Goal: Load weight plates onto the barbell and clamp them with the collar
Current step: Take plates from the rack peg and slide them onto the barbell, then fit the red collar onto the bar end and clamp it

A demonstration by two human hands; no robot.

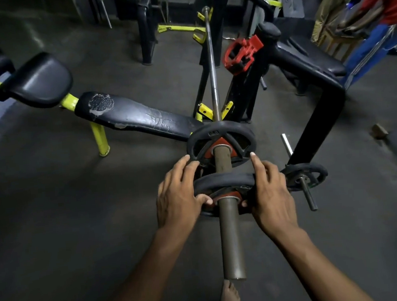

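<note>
The barbell (213,76) rests on a yellow-hooked rack, and its thick sleeve (230,239) points toward me. One black-and-red weight plate (221,145) sits far along the sleeve. A second black plate (222,183) is on the sleeve closer to me. My left hand (177,196) grips its left rim, thumb on the near face. My right hand (269,189) grips its right rim, index finger stretched forward. A red collar (241,51) rests on a black frame to the right of the bar.
A worn black bench (128,115) with yellow legs stretches left of the rack. A black machine frame (321,124) stands right, with a small plate on a peg (304,176) at its foot. Two people (373,12) stand at the far right. My bare foot (228,298) is below the sleeve.
</note>
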